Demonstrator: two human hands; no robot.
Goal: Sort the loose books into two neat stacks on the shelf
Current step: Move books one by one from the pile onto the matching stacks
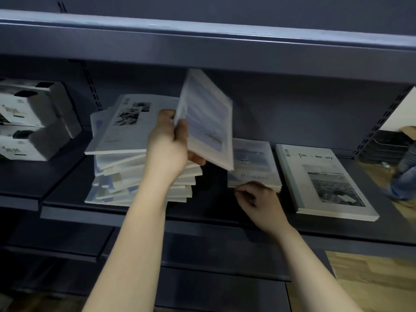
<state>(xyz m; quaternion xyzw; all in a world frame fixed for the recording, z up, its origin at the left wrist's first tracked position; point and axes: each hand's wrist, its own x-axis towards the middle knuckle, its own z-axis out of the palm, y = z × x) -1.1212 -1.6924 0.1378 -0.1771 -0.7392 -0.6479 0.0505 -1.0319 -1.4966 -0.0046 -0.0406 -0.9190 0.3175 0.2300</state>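
A messy pile of loose books leans on the dark shelf at centre left. My left hand is shut on a pale blue book, held tilted in the air above the gap between piles. To the right lies a low stack with a "Moment" cover. My right hand rests at that stack's front edge, fingers curled against it. Further right sits a stack topped by a "Time Memory" cover.
White boxes are stacked two high on the shelf at the left. An upper shelf hangs close above the raised book. At the far right, a person's legs stand on a wooden floor beside dark trays.
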